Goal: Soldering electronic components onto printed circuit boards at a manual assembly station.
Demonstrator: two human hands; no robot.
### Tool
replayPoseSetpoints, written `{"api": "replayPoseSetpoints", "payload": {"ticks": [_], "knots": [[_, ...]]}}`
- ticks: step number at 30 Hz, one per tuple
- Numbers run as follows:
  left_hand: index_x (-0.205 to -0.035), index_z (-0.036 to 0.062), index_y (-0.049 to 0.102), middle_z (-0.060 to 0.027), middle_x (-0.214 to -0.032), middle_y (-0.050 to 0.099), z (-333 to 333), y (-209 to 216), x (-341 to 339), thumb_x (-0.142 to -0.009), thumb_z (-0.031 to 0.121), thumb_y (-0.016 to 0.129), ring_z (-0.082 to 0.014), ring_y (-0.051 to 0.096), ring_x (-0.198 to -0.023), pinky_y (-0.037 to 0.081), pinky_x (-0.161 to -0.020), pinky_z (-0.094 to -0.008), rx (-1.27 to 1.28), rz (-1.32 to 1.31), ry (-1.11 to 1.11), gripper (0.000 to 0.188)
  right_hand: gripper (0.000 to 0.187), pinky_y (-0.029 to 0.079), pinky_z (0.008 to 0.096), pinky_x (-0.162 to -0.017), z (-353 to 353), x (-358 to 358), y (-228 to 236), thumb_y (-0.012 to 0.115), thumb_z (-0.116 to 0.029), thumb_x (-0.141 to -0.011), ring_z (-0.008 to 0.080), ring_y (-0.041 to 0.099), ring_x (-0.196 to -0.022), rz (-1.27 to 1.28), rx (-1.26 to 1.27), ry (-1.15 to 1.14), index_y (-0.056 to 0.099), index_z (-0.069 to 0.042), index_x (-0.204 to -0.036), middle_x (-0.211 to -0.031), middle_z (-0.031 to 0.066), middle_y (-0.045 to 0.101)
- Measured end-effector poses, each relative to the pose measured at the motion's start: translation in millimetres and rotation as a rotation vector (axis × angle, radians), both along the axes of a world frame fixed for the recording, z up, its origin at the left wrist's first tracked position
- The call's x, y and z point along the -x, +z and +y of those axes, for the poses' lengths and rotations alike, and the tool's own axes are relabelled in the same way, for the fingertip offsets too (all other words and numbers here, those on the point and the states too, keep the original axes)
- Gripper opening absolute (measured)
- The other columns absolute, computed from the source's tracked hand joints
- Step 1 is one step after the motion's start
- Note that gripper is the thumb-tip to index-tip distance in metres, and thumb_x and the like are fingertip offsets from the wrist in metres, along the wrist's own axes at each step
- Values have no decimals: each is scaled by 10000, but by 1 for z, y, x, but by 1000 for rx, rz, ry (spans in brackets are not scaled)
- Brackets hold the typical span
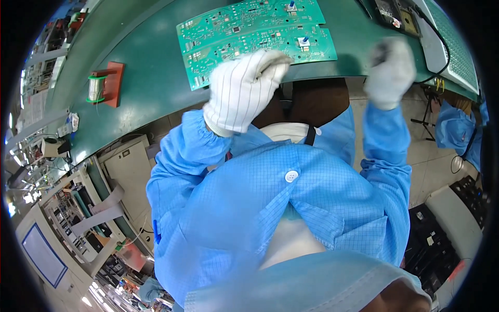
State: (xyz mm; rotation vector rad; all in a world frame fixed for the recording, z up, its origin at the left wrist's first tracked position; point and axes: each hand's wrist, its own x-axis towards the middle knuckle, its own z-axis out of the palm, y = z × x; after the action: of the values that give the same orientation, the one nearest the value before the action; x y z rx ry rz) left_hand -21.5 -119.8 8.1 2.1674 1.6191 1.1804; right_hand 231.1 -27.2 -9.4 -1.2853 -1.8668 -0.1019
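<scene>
Blue checked cloth is covering your front, and past it your gloved left hand (247, 88) is curling before the boards' near edge, its fingers bunched; whether it is touching or gripping anything, you cannot tell. Your right hand (391, 73) is blurring beside them, its grip equally unclear. Beyond, the green circuit boards (249, 49) are lying flat on the green table (150, 67). They should be feeling light and stiff, probably slippery under gloves and fragile across their small parts; you should be favouring opposite outer edges, sparing the blue-shafted components (304, 41).
</scene>
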Motion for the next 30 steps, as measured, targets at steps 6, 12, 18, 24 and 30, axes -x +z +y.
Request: {"api": "replayPoseSetpoints", "payload": {"ticks": [6,12,18,24,30], "knots": [[-825,142,641,-41,-684,644,66,-23,27,-790,252,728,-209,635,-587,508,-535,-306,-117,311,135,145,364,512,301,-828,148,-171,-33,575,-172,-890,220,675,-963,-154,246,-532,576,-156,-1254,-1091,38,698],[-823,137,635,-51,-721,639,73,-50,26,-780,249,738,-224,631,-595,506,-530,-310,-86,315,143,158,546,512,337,-850,197,-217,-36,612,-190,-877,233,674,-969,-404,214,-436,463,-292,-1393,-1117,26,689],[-823,126,634,-67,-741,640,58,-36,18,-781,180,715,-227,629,-578,507,-534,-310,45,318,211,106,386,539,256,-653,121,-159,-23,752,-230,-791,195,673,-783,-90,-161,-160,651,-6,-1088,-878,119,667],[-875,120,653,-55,-764,657,64,3,22,-825,115,656,-230,631,-617,518,-554,-300,111,254,152,50,194,524,271,-606,70,-87,-47,633,-97,-868,188,653,-644,327,8,40,603,55,-984,-769,171,670],[-848,100,638,-83,-775,661,103,54,6,-796,221,678,-263,647,-725,512,-638,-354,165,519,196,138,178,487,253,-659,29,9,-35,599,23,-854,136,593,-698,894,447,301,618,19,-1030,-889,107,649]]}}
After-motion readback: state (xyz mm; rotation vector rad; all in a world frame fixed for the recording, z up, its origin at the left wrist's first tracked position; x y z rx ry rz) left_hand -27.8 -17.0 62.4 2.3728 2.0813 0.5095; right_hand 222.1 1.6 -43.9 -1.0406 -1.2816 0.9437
